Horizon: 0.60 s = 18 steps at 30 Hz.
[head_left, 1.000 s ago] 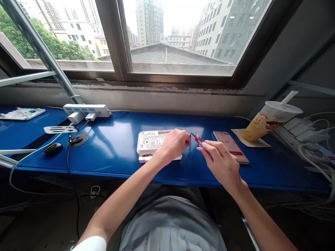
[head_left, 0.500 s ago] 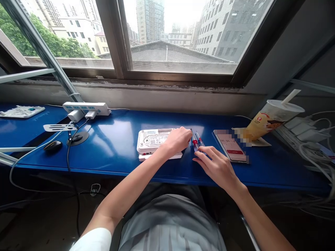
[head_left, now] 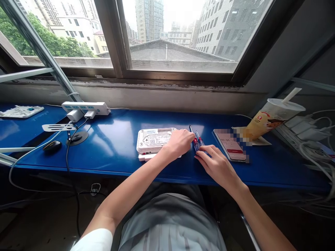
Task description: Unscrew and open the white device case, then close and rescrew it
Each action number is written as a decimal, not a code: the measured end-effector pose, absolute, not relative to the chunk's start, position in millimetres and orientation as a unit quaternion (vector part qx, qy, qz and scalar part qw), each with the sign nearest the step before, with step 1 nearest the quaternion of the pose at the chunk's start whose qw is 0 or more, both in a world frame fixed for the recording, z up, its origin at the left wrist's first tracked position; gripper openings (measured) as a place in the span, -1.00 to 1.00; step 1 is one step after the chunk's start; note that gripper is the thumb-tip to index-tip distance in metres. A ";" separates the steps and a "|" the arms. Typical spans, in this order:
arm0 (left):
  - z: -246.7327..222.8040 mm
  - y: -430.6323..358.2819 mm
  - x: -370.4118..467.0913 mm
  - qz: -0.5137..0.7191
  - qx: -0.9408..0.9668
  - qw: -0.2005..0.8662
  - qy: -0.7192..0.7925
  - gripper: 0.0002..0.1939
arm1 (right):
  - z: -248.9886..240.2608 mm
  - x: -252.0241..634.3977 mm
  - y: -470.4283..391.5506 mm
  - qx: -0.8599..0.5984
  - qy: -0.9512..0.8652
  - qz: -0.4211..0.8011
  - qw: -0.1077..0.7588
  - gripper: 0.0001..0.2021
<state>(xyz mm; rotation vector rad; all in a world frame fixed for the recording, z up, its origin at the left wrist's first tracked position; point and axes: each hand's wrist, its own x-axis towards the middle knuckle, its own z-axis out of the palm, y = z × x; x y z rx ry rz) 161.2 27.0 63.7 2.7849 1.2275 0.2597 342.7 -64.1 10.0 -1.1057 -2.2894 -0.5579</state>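
My left hand (head_left: 181, 142) is closed, knuckles up, with its fingertips at the red collar of a screwdriver (head_left: 196, 143). The far side of those fingers is hidden. Beside it lies a second screwdriver (head_left: 200, 140), also with a clear handle and red collar; both shafts point toward the window. My right hand (head_left: 216, 160) is at the handle ends, fingers extended and thumb slightly apart. A white router-like box (head_left: 146, 141), label side up, sits left of the screwdrivers, partly covered by my left hand and forearm.
A phone (head_left: 231, 146) showing a timer lies right of my right hand. Behind it a drink cup (head_left: 269, 120) with a straw leans beside cables. Leftward are a power strip (head_left: 95, 108), a black mouse (head_left: 52, 146), a metal stand (head_left: 59, 128) and a dark cable.
The nearer-left screwdriver has shifted slightly away from me, toward the window. My left hand has moved a little right and down; my right hand has shifted slightly right.
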 end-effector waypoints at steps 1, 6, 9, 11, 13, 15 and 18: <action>64.4 24.6 158.9 0.096 0.911 0.030 0.401 -0.78 | 9.8 343.1 -64.4 -0.410 -0.846 -0.206 0.270 -0.85; 62.8 6.0 134.6 0.136 0.866 -0.021 0.481 -0.61 | 9.9 344.2 -64.9 -0.413 -0.838 -0.206 0.291 -0.90; 56.2 -1.4 119.5 0.131 0.851 0.036 0.508 -0.42 | 11.8 340.5 -62.8 -0.416 -0.834 -0.203 0.301 -0.89; 52.3 -1.7 112.6 0.143 0.851 0.058 0.503 -0.39 | 14.6 335.1 -60.5 -0.426 -0.831 -0.193 0.303 -0.87; 50.4 1.8 106.7 0.153 0.861 0.066 0.480 -0.40 | 19.4 328.4 -57.6 -0.447 -0.826 -0.167 0.299 -0.83; 51.0 7.6 99.7 0.151 0.878 0.081 0.446 -0.42 | 26.4 321.7 -53.4 -0.478 -0.820 -0.126 0.289 -0.79; 53.9 13.2 86.0 0.149 0.906 0.097 0.384 -0.45 | 40.0 313.6 -43.3 -0.531 -0.811 -0.036 0.242 -0.69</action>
